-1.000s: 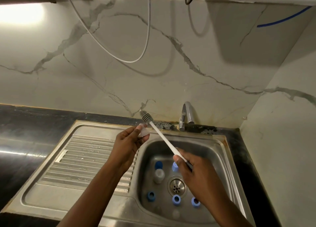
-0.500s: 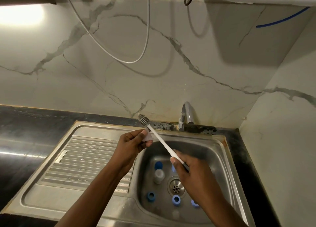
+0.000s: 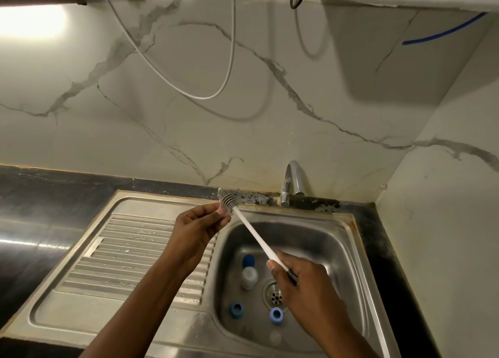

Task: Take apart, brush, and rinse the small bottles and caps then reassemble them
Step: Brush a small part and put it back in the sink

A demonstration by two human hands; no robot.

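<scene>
With left grip (image 3: 197, 228) pinching the small bottle (image 3: 223, 210) and right grip (image 3: 305, 290) clamped round the brush (image 3: 251, 228), hold steady over the sink (image 3: 337, 239); ease bristles (image 3: 226, 199) into its mouth, twisting gently.

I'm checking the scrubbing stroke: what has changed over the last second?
The right hand drew the brush back toward the person. The bristle head, earlier beyond the left hand, now sits at its fingertips beside the clear piece they pinch. Nothing was picked up or let go. The bottle and caps in the sink stayed put.
</scene>
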